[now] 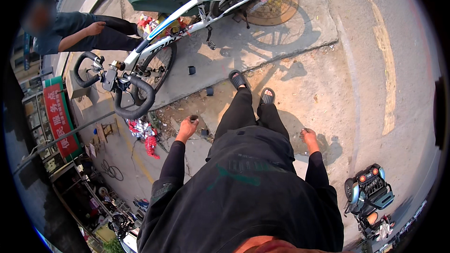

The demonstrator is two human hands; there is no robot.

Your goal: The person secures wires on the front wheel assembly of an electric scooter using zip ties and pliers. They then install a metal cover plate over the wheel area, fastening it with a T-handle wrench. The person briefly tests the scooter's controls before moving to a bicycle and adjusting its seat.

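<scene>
We stand on a cracked concrete pavement (300, 79) outdoors, sunlit, with a raised slab whose edge runs diagonally from the upper right down toward the left. Our left hand (187, 129) is curled around a small dark object (193, 118), fingers closed on it, held out above the broken patch of ground just below that slab edge. What the object is we cannot tell; it is too small. Our right hand (309, 137) hangs at our side with the fingers loosely curled, and we cannot tell whether it holds anything. Both sleeves are black, and our feet in dark sandals (238, 79) rest right at the slab edge.

Two small dark pieces (191, 70) lie on the slab between our feet and a white bicycle (159, 33), which leans across the upper left; its black drop handlebar (133, 98) reaches close to our left hand. A heap of red and silver scraps (146, 133) lies on the ground just left of that hand. Beyond the bicycle another person (84, 33) crouches. A round manhole cover (276, 2) sits under the rear wheel. To our right the pavement lies open up to a faded yellow line (386, 65), and a small wheeled machine (368, 192) stands near the lower right.
</scene>
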